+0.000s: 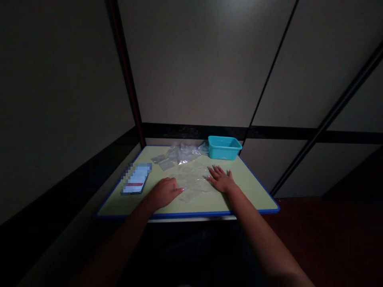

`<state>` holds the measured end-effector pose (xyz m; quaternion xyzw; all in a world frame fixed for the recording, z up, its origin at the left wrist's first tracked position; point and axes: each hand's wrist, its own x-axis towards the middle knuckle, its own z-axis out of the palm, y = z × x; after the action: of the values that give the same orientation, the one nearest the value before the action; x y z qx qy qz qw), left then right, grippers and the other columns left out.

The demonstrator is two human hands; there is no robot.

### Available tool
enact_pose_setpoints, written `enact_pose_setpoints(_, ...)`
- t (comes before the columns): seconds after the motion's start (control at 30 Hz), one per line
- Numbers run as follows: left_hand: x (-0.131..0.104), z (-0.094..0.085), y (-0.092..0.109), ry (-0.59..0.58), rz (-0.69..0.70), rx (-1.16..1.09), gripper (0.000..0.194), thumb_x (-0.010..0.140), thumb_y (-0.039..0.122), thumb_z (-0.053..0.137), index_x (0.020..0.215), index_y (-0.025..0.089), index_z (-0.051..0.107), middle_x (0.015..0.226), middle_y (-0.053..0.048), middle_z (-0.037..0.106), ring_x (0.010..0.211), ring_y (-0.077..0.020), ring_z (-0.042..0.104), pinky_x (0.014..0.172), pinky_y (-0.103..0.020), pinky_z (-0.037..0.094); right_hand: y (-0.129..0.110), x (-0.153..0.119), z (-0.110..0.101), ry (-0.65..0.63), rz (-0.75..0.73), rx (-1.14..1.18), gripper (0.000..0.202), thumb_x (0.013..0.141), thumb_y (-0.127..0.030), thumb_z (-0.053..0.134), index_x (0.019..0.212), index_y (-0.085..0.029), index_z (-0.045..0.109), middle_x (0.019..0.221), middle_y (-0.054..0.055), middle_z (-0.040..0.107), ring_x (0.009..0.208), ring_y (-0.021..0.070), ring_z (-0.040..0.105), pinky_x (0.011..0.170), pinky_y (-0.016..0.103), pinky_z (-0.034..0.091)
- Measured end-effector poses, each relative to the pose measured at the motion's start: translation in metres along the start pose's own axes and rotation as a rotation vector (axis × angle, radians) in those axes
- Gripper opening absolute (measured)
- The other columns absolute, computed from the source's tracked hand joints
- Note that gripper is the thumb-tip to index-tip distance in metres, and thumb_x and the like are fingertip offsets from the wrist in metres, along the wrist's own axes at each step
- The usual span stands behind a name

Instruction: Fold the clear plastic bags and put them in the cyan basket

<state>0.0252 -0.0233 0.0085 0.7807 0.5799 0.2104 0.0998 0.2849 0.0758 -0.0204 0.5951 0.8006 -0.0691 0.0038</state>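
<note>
Head view: both hands at the table (251,199), well apart from each other, w/ thin clear film (196,184) lying flat betw them. Film is see-thru, faint vs the pale top, so can't tell if it's one pc or several; it sits approx mid-table, toward the near side.

L hand (164,193) is at film's left, back of hand up, fingers curled under, thumb stuck out to the right, tip at the film's left/near part. Can't tell if the curled fingers pinch any of it.

R hand (222,182) is palm down, fingers spread & pointing away from the person, nothing visible in its grasp. Thumb & fingertips are at film's right edge; contact w/ it too fine to be sure of. Both forearms bare, coming in from the bottom of the view.

Behind film: crumpled heap of shiny clear bags (186,153), far side of table. Small flat packets (166,164) lie at heap's left, near side. Teal tub (224,153) stands upright at the far right corner, just beside heap's right end; can't see its bottom inside.

Phone (137,178) lies near table's left edge, left of L hand, screen lit but pixelated. Table has a blue rim. Grey wall (194,71) w/ dark strips behind; dark red floor (314,231) at right, v. dim.
</note>
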Motion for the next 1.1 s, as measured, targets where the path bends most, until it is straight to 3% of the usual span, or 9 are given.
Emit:
enact_pose_setpoints(0.17,-0.015,0.028,0.020,0.041,-0.104,0.129,0.033,0.069,0.048,0.068,0.076,0.018,0.055,0.084,-0.007,0.058,0.090,-0.0260,0.052,0.077,-0.033,0.039,0.002,0.002,0.001,0.008,-0.012,0.012,0.068,0.088,-0.064,0.007,0.146,-0.030,0.009,0.155,0.001,0.005,0.141,0.0226,0.002,0.106,0.061,0.004)
enact_pose_setpoints(0.3,-0.013,0.037,0.034,0.054,-0.135,0.128,0.023,0.073,0.036,0.068,0.070,0.019,0.053,0.085,-0.005,0.058,0.090,-0.0238,0.052,0.078,-0.032,0.038,0.002,0.002,0.001,0.007,-0.010,0.016,0.067,0.088,-0.063,0.008,0.146,-0.030,0.010,0.155,0.001,0.005,0.141,0.0226,0.002,0.106,0.060,0.004)
enact_pose_setpoints(0.47,-0.009,0.037,0.030,0.113,-0.116,-0.201,0.017,0.074,0.016,0.061,0.067,0.019,0.046,0.068,0.003,0.052,0.069,-0.0140,0.051,0.064,-0.024,0.037,0.003,0.003,0.003,0.015,-0.021,0.033,0.068,0.088,-0.064,0.009,0.146,-0.030,0.012,0.154,0.002,0.006,0.141,0.0225,0.005,0.105,0.061,0.004)
enact_pose_setpoints(0.6,-0.003,0.046,0.024,0.123,-0.150,-0.491,0.018,0.073,0.015,0.058,0.066,0.020,0.041,0.057,0.008,0.041,0.054,-0.0098,0.043,0.053,-0.020,0.031,0.003,0.004,0.004,0.029,-0.029,0.049,0.068,0.088,-0.064,0.010,0.146,-0.028,0.015,0.154,0.003,0.007,0.140,0.0229,0.006,0.105,0.063,0.005)
enact_pose_setpoints(0.73,0.004,0.056,0.021,0.191,-0.178,-0.700,0.022,0.069,0.013,0.058,0.072,0.020,0.038,0.059,0.009,0.043,0.052,-0.0084,0.044,0.052,-0.019,0.033,0.003,0.002,0.003,0.027,-0.031,0.056,0.068,0.089,-0.064,0.012,0.146,-0.028,0.016,0.154,0.003,0.007,0.140,0.0228,0.006,0.105,0.062,0.005)
enact_pose_setpoints(0.93,0.003,0.054,0.020,0.169,-0.188,-0.600,0.024,0.068,0.010,0.058,0.087,0.020,0.046,0.059,0.009,0.043,0.054,-0.0097,0.047,0.053,-0.020,0.035,0.003,0.001,0.002,0.013,-0.028,0.055,0.069,0.088,-0.064,0.010,0.146,-0.028,0.015,0.155,0.003,0.006,0.140,0.0232,0.005,0.106,0.061,0.005)
enact_pose_setpoints(1.1,0.001,0.052,0.022,0.134,-0.195,-0.486,0.008,0.072,0.017,0.059,0.071,0.018,0.051,0.060,0.005,0.049,0.059,-0.0111,0.050,0.055,-0.021,0.036,0.003,0.001,0.001,0.008,-0.024,0.041,0.068,0.088,-0.064,0.010,0.146,-0.029,0.014,0.155,0.002,0.005,0.140,0.0236,0.004,0.106,0.060,0.006)
